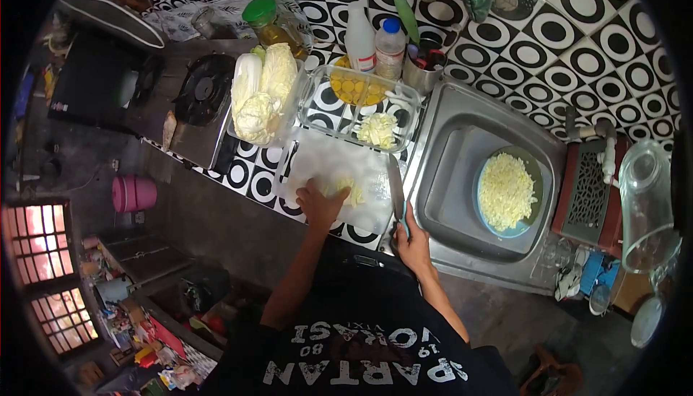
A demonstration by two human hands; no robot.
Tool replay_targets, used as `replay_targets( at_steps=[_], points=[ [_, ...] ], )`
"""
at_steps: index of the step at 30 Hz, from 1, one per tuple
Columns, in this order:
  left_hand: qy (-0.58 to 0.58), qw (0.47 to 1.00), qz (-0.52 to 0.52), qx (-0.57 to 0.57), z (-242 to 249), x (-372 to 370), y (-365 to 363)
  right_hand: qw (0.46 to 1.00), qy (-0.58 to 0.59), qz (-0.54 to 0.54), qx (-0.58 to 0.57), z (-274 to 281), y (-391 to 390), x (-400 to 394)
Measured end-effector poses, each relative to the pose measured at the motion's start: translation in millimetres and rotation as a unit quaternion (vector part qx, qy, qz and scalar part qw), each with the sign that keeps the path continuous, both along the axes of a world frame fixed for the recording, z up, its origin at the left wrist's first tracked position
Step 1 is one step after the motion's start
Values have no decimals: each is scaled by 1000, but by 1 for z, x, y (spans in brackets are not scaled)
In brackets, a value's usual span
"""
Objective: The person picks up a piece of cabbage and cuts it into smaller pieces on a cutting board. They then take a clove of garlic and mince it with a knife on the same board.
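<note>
My left hand rests on the pale cutting board, thumb and fingers apart. Its thumb is beside a small heap of cut cabbage. In my right hand is the handle of a knife, whose blade points away from me along the board's right edge. Behind the board, a divided glass dish holds chopped cabbage in its right part. Large napa cabbage pieces fill a clear container to the left.
Right of the board is a steel sink with a bowl of chopped cabbage in it. A white bottle, a blue-capped bottle and a utensil cup stand behind. A gas burner is at left.
</note>
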State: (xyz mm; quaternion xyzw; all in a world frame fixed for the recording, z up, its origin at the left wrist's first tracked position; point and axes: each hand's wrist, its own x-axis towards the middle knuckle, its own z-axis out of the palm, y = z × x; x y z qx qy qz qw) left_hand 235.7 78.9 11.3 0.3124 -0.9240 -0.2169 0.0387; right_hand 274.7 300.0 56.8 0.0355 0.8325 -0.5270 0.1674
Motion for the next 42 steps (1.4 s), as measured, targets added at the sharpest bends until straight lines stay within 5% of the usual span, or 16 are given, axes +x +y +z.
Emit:
replay_targets(
  at_steps=[2,5,24,26,31,33,36,37,38,40,41,42],
  points=[
    [-12,999,-10,27,-4,2,0,1000,-6,12,-6,0,4,-6],
    [74,975,-170,120,-22,6,6,999,-12,41,-4,-2,6,-12],
    [120,950,-236,163,-5,-16,21,999,-5,51,-18,-2,6,-6],
    [43,935,-77,345,19,-34,18,1000,13,5,2,-1,14,-6],
    [164,862,-114,466,35,-110,14,999,22,-46,-20,-6,23,-4],
    [198,815,-43,544,71,-142,27,998,26,-51,-22,-3,23,-3],
    [120,850,-30,512,68,-162,34,998,25,-55,-23,0,22,-1],
    [96,901,-78,415,15,-169,23,998,21,-52,-23,0,22,-1],
    [98,901,-80,415,18,-162,25,998,23,-53,-23,-2,22,1],
    [166,967,-125,146,28,-133,32,998,47,-49,-12,-8,23,5],
    [188,938,-54,285,23,-123,36,997,41,-58,-22,-8,24,8],
    [180,940,-58,285,22,-111,36,997,35,-64,-23,-9,24,11]
  ],
)
